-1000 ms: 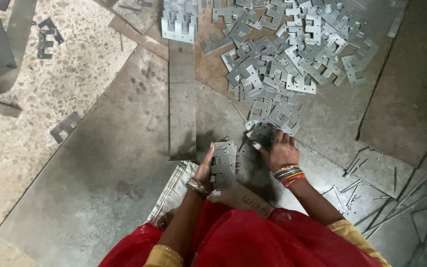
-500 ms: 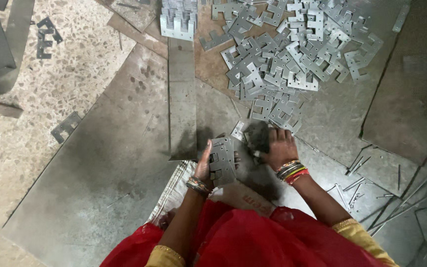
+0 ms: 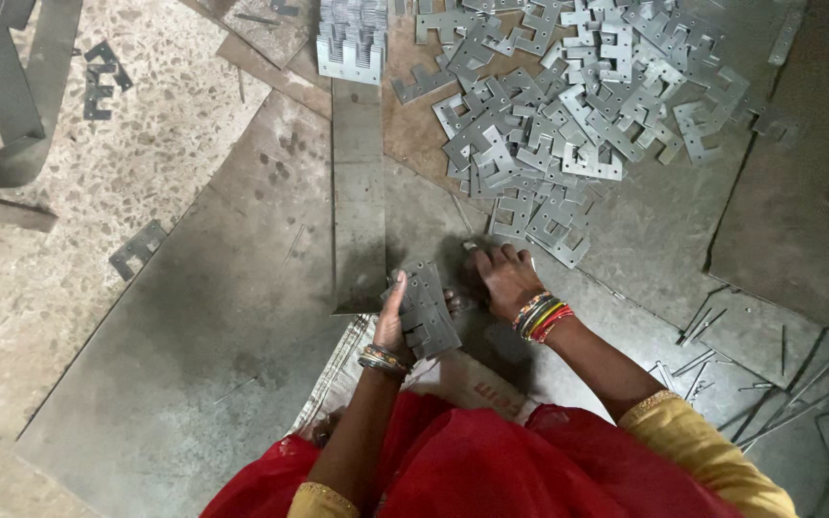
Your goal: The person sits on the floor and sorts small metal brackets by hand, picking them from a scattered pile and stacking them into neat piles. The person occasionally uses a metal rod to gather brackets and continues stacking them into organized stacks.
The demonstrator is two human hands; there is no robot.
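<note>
Left hand [image 3: 393,321] has its grip clamped on a small stack of notched plates [image 3: 427,312], held on edge against the steel sheet [image 3: 194,317], probably so the edges line up square. Right hand [image 3: 503,278] rests knuckles-up on the sheet just beside the stack; can't tell if its grip holds anything. The loose pile [image 3: 568,105] sits further out, within reach, and a tidy stack [image 3: 351,38] beyond it.

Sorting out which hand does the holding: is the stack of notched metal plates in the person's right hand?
No, the left hand grips the stack of notched metal plates; the right hand rests palm-down beside it.
</note>
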